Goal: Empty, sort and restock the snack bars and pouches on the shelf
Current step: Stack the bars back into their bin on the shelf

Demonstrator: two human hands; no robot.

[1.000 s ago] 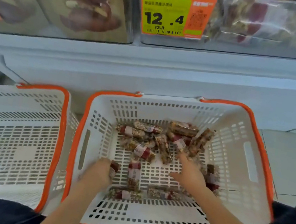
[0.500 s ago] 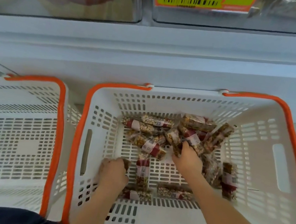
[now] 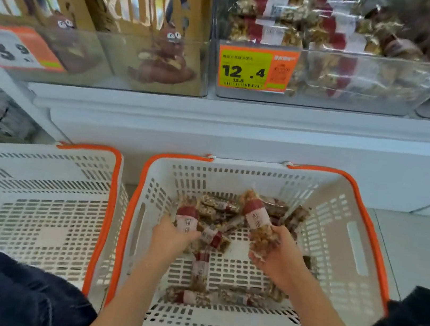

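A person crouches over a white basket with an orange rim (image 3: 368,213) on the floor below the shelf. Both hands are inside it and a little apart, each closed around a snack bar. The left hand (image 3: 172,237) grips a bar with a red and white label (image 3: 187,218), which sticks up past the fingers toward the shelf. The right hand (image 3: 278,253) holds a second bar (image 3: 257,219) by its near end, the labelled end tilted up and to the left. Between and beyond the hands lies a loose heap of bars (image 3: 224,211) against the far side of the basket; a few more (image 3: 200,269) lie flat on the basket floor, nearer the person, under the forearms. A second white basket (image 3: 110,203) stands just beside it on the left. Up on the shelf, a clear bin (image 3: 360,81) with an orange and yellow price tag (image 3: 256,68) holds stacked bars of the same kind.
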